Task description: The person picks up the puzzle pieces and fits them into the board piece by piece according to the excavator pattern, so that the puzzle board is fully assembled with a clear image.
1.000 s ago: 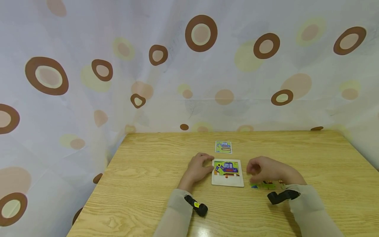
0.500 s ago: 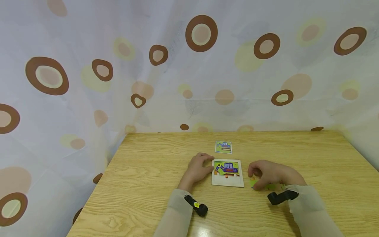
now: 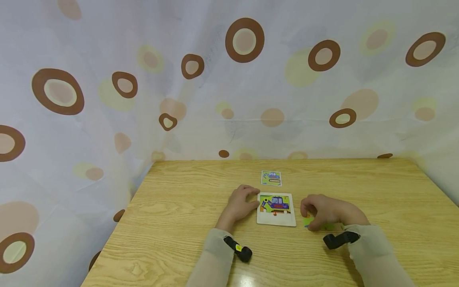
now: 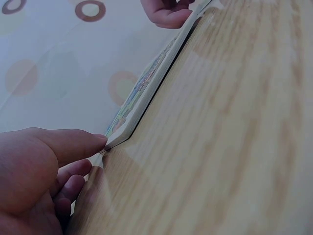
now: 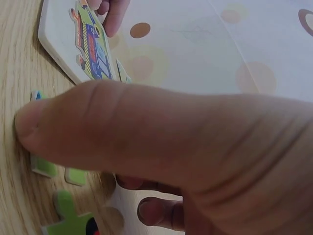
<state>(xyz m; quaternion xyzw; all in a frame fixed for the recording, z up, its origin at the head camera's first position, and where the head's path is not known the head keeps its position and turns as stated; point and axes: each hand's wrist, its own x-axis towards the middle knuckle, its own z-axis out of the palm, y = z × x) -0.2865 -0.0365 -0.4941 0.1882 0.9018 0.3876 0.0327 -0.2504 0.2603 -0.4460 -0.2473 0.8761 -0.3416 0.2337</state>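
Note:
A puzzle board (image 3: 276,220) with a white frame lies flat on the table; its upper part shows a blue and purple excavator, its lower part is bare white. My left hand (image 3: 239,204) touches the board's left edge with the thumb and reaches its upper left corner with the index finger. To the right of the board, my right hand (image 3: 328,211) pinches a green puzzle piece (image 3: 307,220) between thumb and index finger, low at the table. The thumb covers much of this piece in the right wrist view, and the index fingertip is hidden there.
Several more green puzzle pieces (image 5: 66,224) lie under and beside the right hand, partly hidden by it. A small excavator picture card (image 3: 271,178) lies behind the board. The wooden table (image 3: 172,207) ends at a patterned cloth (image 3: 208,135) at the back.
My right hand has lowered slightly, its thumb and index finger closing on a green puzzle piece. My left hand and the board stay in place.

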